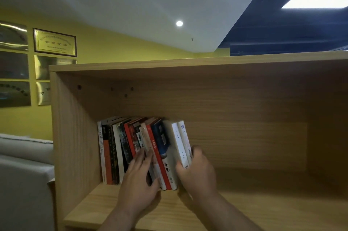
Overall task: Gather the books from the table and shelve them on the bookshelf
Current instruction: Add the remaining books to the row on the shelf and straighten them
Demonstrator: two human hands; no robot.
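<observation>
Pale wood surrounds the work: the bookshelf (75, 136) holds the row of books (120, 151) on its lower board, spines outward and leaning unevenly. The left hand (139, 180) lies flat with straight, spread fingers pressing the middle spines. The right hand (197, 172) curls round the end books (180, 140), thumb on the spines and fingers wrapped behind the outer cover.

Squaring the row seems to be the step in hand. It would go best with the right fingers pushing the end books toward the left fingers while that palm keeps the spines flush. Beyond the right fingers the board (263, 202) offers no support, so the row could slump that way once let go. Past the left fingers hang framed plaques (54, 42) and below them sits a grey sofa (24, 174), neither obstructing.
</observation>
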